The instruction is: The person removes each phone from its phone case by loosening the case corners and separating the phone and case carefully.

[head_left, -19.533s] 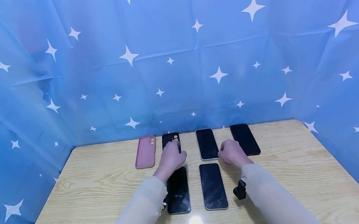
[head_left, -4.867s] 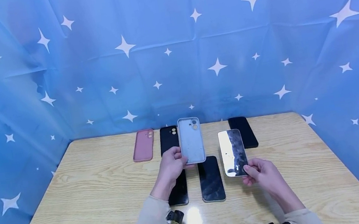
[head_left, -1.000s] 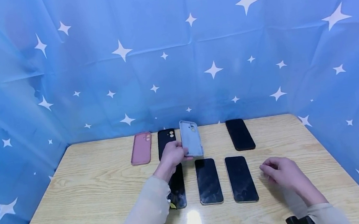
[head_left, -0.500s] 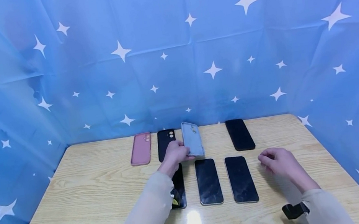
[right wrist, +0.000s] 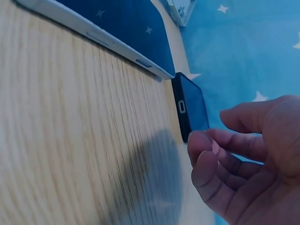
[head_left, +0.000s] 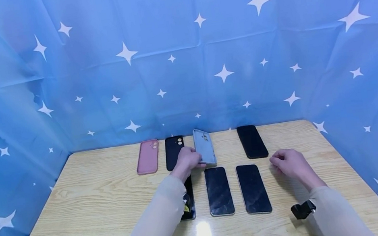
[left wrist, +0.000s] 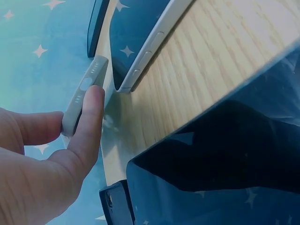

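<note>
My left hand [head_left: 188, 159] pinches the lower end of a light blue phone case [head_left: 204, 146] between thumb and fingers. The case tilts over the back of the table, its hollow side toward me; the left wrist view shows the thumb and a finger on its bottom edge, around the port slot. My right hand [head_left: 293, 164] hovers over the table at the right, fingers loosely curled with nothing in them. Nearest to it are a bare dark-screened phone [head_left: 253, 188] and, farther back, a phone in a black case [head_left: 253, 142].
A pink phone case [head_left: 148, 157] and a black phone case [head_left: 174, 151] lie at the back left. In front lie a phone [head_left: 219, 191] and another phone [head_left: 189, 191] partly covered by my left arm. A starry blue curtain [head_left: 182, 74] hangs behind the table [head_left: 79, 216].
Earlier, the light blue case and its phone were separated; the phone now lies in the front row. Lately the case has shifted slightly right, and my right hand a little farther back.
</note>
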### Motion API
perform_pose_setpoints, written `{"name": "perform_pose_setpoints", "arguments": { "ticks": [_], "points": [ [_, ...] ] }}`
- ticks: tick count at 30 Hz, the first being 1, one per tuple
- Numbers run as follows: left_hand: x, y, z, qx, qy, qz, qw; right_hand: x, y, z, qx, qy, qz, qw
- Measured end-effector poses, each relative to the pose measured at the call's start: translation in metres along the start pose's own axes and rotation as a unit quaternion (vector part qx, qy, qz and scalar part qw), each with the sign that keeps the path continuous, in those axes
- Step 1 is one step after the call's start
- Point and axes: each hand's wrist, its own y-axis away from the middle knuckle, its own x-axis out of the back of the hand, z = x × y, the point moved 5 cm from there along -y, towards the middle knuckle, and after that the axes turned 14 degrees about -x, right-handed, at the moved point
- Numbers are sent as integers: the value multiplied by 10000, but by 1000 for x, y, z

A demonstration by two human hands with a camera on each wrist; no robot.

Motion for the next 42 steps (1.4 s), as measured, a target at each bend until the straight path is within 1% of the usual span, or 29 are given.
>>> {"name": "perform_pose_setpoints", "arguments": {
  "ticks": [5,12,17,23,27,29,33,37,42],
  "points": [
    [-4,-4,0,98,-27,-47,9999,-2,-8,3,-191,-128,-116,9997],
    [-5,-9,-2,227,-373,10,9990,-3,-16,5,-360,-112,-16,9993],
    [-6,-12,-3,241,-435,21,9988,-4,-21,5,-506,-136,11,9986],
    [-6,-16,-2,227,-691,-3,9974,-6,-27,4,-606,-122,-44,9981],
    [-6,-16,1,171,-1064,-52,9942,-6,-33,3,-586,-10,32,9983],
    [-5,-16,2,123,-1310,-88,9913,-5,-35,2,-592,70,72,9982],
    [-6,-17,3,147,-1683,-214,9854,-5,-40,0,-590,269,103,9978],
    [-5,-18,5,188,-1865,-314,9818,-5,-43,-5,-520,424,105,9977],
    [-5,-18,6,173,-1960,-394,9797,-5,-46,-9,-515,552,67,9971]
  ]
}}
